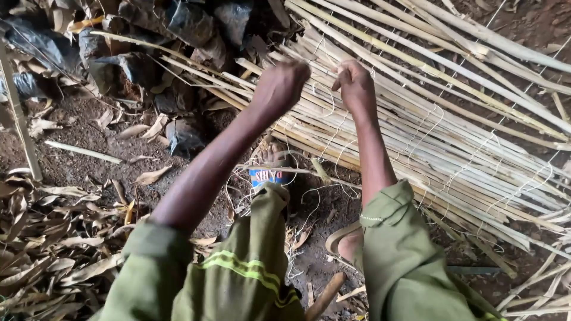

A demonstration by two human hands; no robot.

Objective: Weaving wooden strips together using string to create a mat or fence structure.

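At the bottom of the frame sit the green sleeves and a green trouser leg with a yellow stripe (pixel 238 264), the knee drawn up so the body leans over the work. Just above, mid-frame, a sandalled foot (pixel 270 163) rests on the dark soil at the near edge of the mat of split cane strips (pixel 452 137), seemingly pinning that edge down. Higher up, both arms reach onto the mat. The left hand (pixel 282 83) and right hand (pixel 355 83) are fisted, close together but not touching, each apparently pinched on thin pale string (pixel 333 128) that loops between the strips; the exact grip is hidden. The mat spreads across the right half. Dry leaves (pixel 53 249) lie lower left, black plastic bags (pixel 125 65) upper left.
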